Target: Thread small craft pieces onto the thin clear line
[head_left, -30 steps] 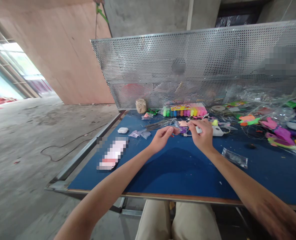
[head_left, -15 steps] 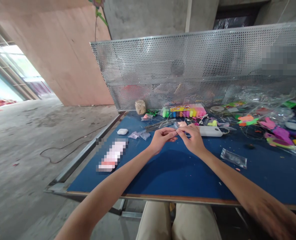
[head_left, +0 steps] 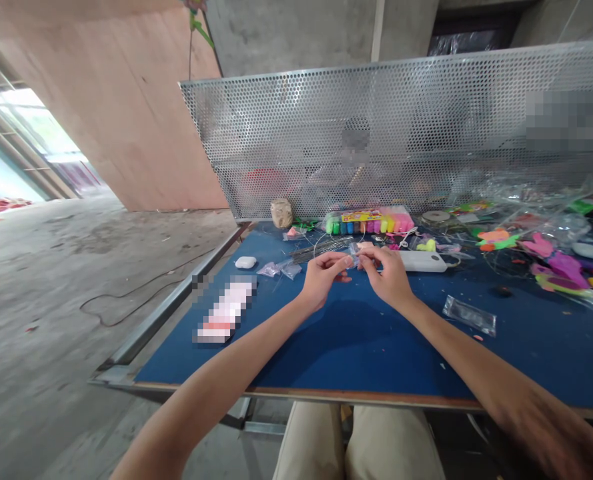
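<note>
Over the middle of the blue table (head_left: 356, 360), my left hand (head_left: 325, 275) and my right hand (head_left: 385, 272) face each other with bent fingers. Each is closed in a pinch, and the fingertips are a small gap apart. What they hold is too small to name; a bit of clear plastic shows between them. Pale pink clay (head_left: 365, 246) lies just behind my right fingers. A white power strip (head_left: 421, 261) is to the right of my right hand. Left of my left hand are small clear bags (head_left: 271, 269) and thin metal wires (head_left: 321, 249).
A pack of coloured clay (head_left: 369, 222) stands before the perforated metal screen (head_left: 286, 140). A white case (head_left: 245, 263) lies at left, a clear packet (head_left: 469, 315) at right. Colourful pieces (head_left: 563, 267) and crumpled plastic crowd the right back.
My fingertips, which met before, have moved slightly apart, and more clear plastic shows between them. My left hand has shifted a little to the left.
</note>
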`<act>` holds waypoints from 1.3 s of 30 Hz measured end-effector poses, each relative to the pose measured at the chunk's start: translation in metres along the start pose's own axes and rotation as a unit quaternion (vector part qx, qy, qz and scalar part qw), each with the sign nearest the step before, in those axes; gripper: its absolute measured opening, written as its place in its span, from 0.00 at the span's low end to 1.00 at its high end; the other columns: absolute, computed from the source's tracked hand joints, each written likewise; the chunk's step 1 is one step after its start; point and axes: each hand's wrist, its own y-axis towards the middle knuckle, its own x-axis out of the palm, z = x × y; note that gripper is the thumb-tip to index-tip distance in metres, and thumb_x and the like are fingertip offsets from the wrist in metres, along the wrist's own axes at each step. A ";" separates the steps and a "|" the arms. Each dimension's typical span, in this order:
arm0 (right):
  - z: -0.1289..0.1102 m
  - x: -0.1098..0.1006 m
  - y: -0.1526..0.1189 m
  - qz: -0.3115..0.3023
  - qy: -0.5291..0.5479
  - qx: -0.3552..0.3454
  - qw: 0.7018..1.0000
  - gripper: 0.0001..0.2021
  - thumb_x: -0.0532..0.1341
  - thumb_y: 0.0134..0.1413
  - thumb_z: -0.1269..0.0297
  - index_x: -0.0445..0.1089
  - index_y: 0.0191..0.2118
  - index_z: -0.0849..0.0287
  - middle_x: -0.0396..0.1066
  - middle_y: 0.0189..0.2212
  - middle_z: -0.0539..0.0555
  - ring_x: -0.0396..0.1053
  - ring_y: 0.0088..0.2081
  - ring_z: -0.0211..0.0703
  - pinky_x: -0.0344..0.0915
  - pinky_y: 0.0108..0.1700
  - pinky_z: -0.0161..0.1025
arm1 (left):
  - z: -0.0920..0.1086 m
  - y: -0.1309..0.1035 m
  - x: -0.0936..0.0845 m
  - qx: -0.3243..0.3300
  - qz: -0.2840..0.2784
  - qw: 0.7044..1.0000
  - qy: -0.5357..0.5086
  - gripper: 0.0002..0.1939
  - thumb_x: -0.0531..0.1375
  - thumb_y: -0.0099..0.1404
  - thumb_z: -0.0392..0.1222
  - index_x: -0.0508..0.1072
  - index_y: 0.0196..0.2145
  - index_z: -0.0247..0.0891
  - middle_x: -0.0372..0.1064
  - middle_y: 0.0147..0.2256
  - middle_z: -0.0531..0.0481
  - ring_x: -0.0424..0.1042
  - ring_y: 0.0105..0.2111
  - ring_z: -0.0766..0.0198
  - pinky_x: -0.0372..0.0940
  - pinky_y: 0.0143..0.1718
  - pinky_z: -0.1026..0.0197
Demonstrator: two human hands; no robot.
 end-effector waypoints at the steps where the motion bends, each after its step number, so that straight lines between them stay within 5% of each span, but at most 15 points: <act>1: -0.001 0.000 0.000 0.001 0.011 0.005 1.000 0.09 0.57 0.64 0.60 0.74 0.39 0.54 0.77 0.29 0.52 0.70 0.34 0.47 0.63 0.43 0.44 | 0.000 0.000 0.001 -0.002 0.001 1.000 0.001 0.19 0.70 0.53 0.52 0.78 0.36 0.34 0.73 0.31 0.49 0.67 0.25 0.70 0.72 0.28 0.63; 7: -0.009 0.004 0.000 -0.002 0.073 0.021 0.997 0.09 0.56 0.64 0.60 0.73 0.39 0.54 0.76 0.33 0.52 0.70 0.29 0.42 0.65 0.34 0.39 | -0.006 0.002 0.002 -0.005 0.013 1.000 -0.002 0.22 0.71 0.52 0.52 0.78 0.40 0.36 0.70 0.26 0.53 0.62 0.21 0.73 0.65 0.21 0.68; 22: -0.006 0.005 0.000 0.017 0.035 0.015 0.999 0.11 0.57 0.63 0.60 0.77 0.40 0.55 0.74 0.30 0.53 0.67 0.29 0.44 0.64 0.35 0.41 | -0.011 0.006 -0.004 0.029 0.003 0.999 0.032 0.18 0.69 0.54 0.48 0.80 0.40 0.36 0.75 0.28 0.50 0.60 0.19 0.74 0.61 0.20 0.67; 39: -0.003 -0.002 0.003 -0.061 0.150 0.072 0.984 0.10 0.60 0.61 0.57 0.76 0.36 0.55 0.75 0.30 0.51 0.69 0.30 0.43 0.63 0.33 0.40 | -0.013 0.005 -0.003 0.028 -0.010 0.998 0.055 0.19 0.70 0.54 0.51 0.78 0.39 0.35 0.74 0.27 0.51 0.59 0.18 0.75 0.60 0.20 0.68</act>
